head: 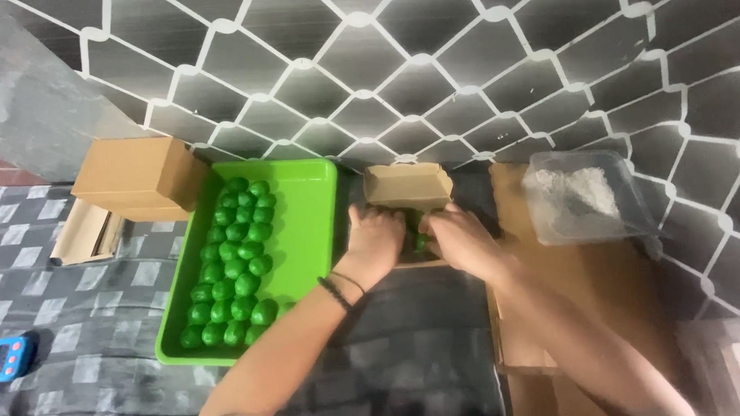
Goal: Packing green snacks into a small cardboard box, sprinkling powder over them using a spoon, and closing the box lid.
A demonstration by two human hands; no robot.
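Both hands (420, 235) in small box (408, 186), green tray (305, 227) just left

Counts, approx where packed

2 hands (377, 235) (461, 238), 1 green tray (308, 194) w/ roughly 30 green balls (237, 262), 2 cardboard boxes (135, 175) (408, 184), 1 clear tub (587, 196), 1 blue timer (8, 358)

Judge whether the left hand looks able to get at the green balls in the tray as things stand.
Probably yes. The left hand rests at the small box, right beside the tray. The tray is open-topped, the green balls lie uncovered in rows, and nothing stands between them and the hand.
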